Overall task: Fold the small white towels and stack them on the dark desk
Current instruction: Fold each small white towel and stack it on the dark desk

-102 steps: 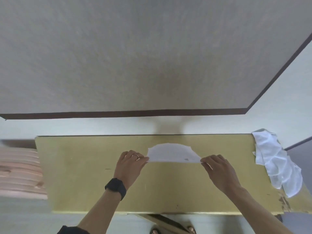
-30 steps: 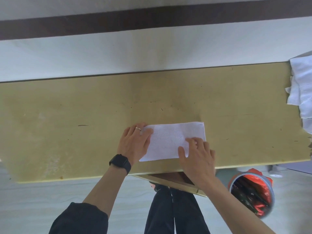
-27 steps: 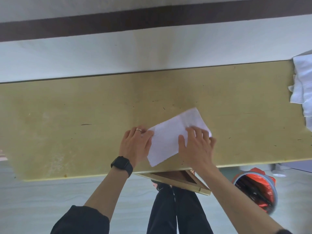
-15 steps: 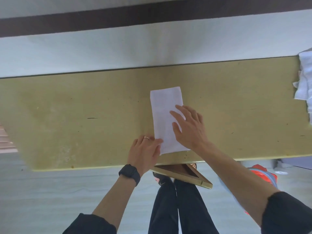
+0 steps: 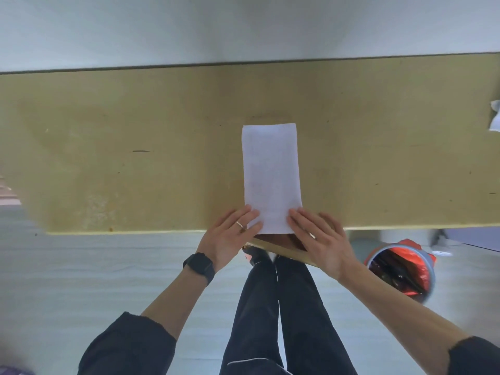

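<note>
Left hand [image 5: 230, 234], lower centre, is lying flat with straight fingers. The tips are pressing the near-left corner of the towel [image 5: 272, 177] and gripping nothing.

The towel is sitting mid-frame on the desk [image 5: 135, 131] as a long narrow strip. It's running away from the person, with the near end reaching the front edge.

Right hand [image 5: 322, 239] is mirroring the left: flat, fingers spread, tips on the near-right corner, nothing pinched.

My read is that the end-to-end fold is being set up:
- Pinch both near corners at once.
- Carry them low to the far end.
- Match the corners before pressing the crease, otherwise the strip is going skewed.
- Only friction is holding the far end, so go slow.

Around:
- A watch [image 5: 199, 267] is sitting on the left wrist.
- A wooden part [image 5: 278, 247] is sticking out under the desk edge between the hands.
- A bin [image 5: 400, 269] with a red liner is standing on the floor, lower right.
- More white cloth [image 5: 495, 117] is poking in at the right edge.

Main hazard is the front edge, since the near end could be sliding off it.
</note>
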The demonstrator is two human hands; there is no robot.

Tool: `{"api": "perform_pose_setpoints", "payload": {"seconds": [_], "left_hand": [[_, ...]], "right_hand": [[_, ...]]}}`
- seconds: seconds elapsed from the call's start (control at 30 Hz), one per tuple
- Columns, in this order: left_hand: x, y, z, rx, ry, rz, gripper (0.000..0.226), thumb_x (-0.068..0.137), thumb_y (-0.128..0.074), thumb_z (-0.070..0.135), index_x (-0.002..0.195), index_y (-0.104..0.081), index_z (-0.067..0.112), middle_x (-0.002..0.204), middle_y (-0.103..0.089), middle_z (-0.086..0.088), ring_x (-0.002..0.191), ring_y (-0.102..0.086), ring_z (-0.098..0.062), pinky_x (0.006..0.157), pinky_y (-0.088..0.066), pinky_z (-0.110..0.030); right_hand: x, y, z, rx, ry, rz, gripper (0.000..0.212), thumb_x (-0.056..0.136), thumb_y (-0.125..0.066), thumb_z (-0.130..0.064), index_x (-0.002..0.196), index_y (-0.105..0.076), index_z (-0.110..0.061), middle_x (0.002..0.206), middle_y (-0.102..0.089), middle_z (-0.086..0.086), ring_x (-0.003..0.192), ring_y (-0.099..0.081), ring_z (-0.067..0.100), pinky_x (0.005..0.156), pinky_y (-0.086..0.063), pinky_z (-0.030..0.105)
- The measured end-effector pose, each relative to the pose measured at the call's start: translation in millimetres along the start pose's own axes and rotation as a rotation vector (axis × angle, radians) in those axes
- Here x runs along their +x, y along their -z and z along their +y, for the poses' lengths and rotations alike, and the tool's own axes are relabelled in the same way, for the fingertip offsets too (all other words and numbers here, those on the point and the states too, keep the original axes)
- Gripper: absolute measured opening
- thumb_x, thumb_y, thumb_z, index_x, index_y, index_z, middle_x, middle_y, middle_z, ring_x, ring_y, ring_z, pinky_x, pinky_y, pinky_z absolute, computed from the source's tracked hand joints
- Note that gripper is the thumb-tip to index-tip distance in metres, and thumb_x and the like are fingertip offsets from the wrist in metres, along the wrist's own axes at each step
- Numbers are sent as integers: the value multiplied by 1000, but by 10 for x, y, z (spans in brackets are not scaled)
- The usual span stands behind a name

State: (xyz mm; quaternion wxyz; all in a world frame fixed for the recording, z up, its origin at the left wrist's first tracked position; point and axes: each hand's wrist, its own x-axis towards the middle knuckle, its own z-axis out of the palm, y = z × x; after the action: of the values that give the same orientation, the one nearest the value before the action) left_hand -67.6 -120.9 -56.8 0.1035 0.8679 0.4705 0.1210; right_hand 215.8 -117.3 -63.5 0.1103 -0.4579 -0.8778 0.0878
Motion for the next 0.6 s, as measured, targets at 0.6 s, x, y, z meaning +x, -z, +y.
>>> {"api": "perform_pose_setpoints", "payload": {"seconds": [0.6], "left_hand": [[637,829,-53,-726,753,-244,17,87,-74,33,104,-77,30,92,-75,14,85,-66,2,78,-48,-11]], "right_hand": [[681,699,-37,751,-652,-142,20,90,-70,-20,102,-75,-34,91,-70,-27,90,-64,-5,81,-44,7]]}}
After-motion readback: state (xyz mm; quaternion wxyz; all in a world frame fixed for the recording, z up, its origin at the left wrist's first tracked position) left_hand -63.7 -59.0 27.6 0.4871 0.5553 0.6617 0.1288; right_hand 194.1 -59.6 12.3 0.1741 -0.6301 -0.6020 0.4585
